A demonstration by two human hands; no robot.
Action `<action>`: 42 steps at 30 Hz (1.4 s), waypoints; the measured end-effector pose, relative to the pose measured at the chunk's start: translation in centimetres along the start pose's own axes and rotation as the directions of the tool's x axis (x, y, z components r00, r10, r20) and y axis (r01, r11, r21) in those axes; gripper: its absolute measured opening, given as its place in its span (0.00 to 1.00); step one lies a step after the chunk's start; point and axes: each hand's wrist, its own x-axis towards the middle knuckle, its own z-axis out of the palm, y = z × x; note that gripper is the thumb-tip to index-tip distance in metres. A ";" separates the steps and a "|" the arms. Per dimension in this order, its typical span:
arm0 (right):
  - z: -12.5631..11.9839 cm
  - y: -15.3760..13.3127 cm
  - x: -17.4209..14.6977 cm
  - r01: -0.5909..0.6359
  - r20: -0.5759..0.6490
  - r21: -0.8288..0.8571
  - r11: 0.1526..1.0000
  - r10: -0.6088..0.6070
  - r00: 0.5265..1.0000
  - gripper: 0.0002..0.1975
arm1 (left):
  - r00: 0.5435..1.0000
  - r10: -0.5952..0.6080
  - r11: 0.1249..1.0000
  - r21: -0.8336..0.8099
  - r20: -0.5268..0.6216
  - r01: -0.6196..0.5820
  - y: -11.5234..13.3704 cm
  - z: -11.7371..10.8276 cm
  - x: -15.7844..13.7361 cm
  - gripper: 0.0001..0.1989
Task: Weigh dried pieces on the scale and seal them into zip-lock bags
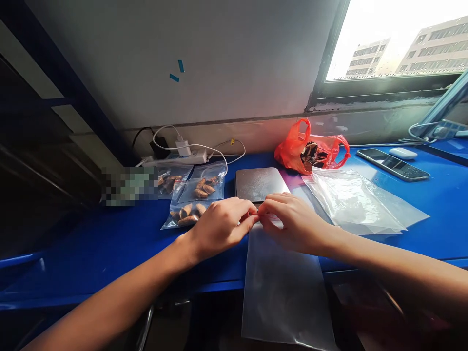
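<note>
A clear zip bag hangs down over the table's front edge, its top edge up at my fingers. My left hand pinches that top edge near its left corner. Right beside it, my right hand is closed on the same edge, fingertips nearly touching those of the left. No contents show in this bag. Just beyond my hands lies a flat metal-topped scale. Left of my hands, a clear bag with brown, nut-like pieces overlaps another filled bag.
A red plastic bag with dark pieces inside stands against the wall. Flat clear bags are stacked at right, near a phone and a white earbud case. A power strip with cables lies at the back left.
</note>
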 end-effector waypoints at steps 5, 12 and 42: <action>0.6 -0.3 0.3 0.007 -0.023 -0.038 0.999 -0.008 1.000 0.06 | 0.996 -0.033 0.995 0.093 0.079 0.025 -0.1 0.1 0.2 0.07; -0.5 -0.1 1.3 -0.101 -0.032 -0.046 0.994 0.099 0.995 0.03 | 0.998 -0.055 0.975 0.216 0.026 0.048 -1.0 -1.6 1.0 0.09; -2.4 1.0 0.7 -0.314 0.049 0.754 0.577 0.427 0.903 0.16 | 0.968 -0.248 0.963 -0.112 -0.027 0.243 -1.9 -1.3 0.8 0.09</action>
